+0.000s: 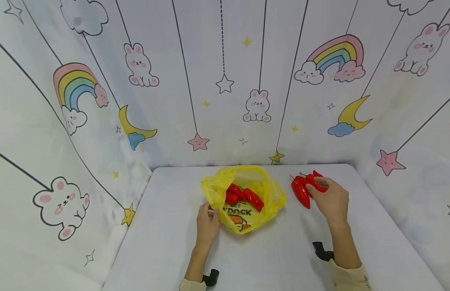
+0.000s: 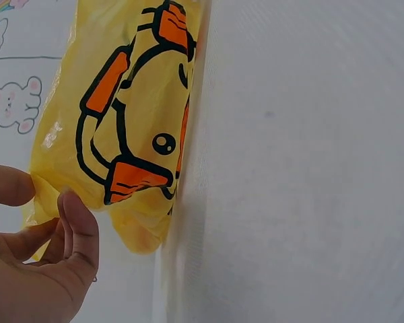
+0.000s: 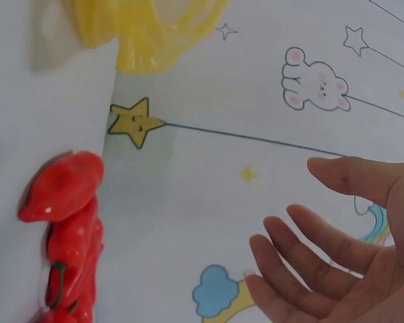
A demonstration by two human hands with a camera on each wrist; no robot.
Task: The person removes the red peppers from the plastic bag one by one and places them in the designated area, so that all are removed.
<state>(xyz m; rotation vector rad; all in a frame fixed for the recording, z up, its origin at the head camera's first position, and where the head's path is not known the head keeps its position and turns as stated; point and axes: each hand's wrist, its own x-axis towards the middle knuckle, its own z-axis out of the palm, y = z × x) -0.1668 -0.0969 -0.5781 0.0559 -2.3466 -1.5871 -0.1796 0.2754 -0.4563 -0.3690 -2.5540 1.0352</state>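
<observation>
A yellow plastic bag with a printed duck stands with its mouth wide at mid-table. Several glossy red peppers lie inside it. My left hand pinches the bag's left edge; in the left wrist view, the thumb and fingers hold a fold of the yellow plastic. To the right of the bag, more red peppers lie in a cluster on the table. Over that cluster is my right hand, its fingers spread and relaxed. In the right wrist view, nothing lies between thumb and fingers, and the nearest pepper sits apart from them.
A white table carries everything. Behind and beside it hang white cloth walls printed with rabbits, stars, moons and rainbows. Black wrist-camera mounts stick out near both sleeves.
</observation>
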